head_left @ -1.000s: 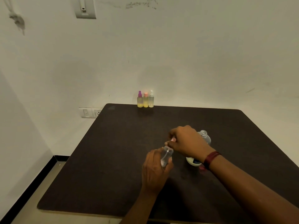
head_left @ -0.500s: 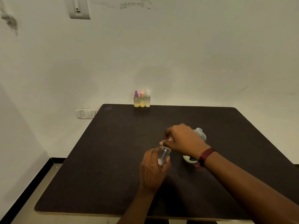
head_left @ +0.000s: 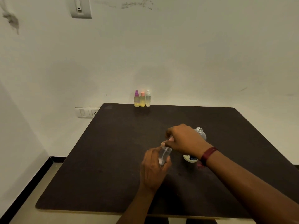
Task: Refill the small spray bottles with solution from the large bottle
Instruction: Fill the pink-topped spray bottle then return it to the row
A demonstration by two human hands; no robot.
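Note:
My left hand (head_left: 152,168) grips a small clear spray bottle (head_left: 164,155), tilted, over the middle of the dark table (head_left: 105,159). My right hand (head_left: 186,139) pinches its pinkish spray cap (head_left: 170,139) just above the bottle's open neck, with the thin dip tube reaching down into the bottle. Behind my right hand stands the large clear bottle (head_left: 201,134), uncapped and mostly hidden. Three small spray bottles with yellowish liquid (head_left: 142,99) stand in a row at the table's far edge, with purple, orange and white caps.
A white round lid or jar (head_left: 189,158) lies on the table under my right wrist, partly hidden. The wall rises directly behind the table. A wall socket (head_left: 87,112) sits left of the table's far corner.
My right hand has lifted the spray cap slightly off the small bottle's neck, so the opening now shows. The camera has shifted a little; both hands stay in about the same place.

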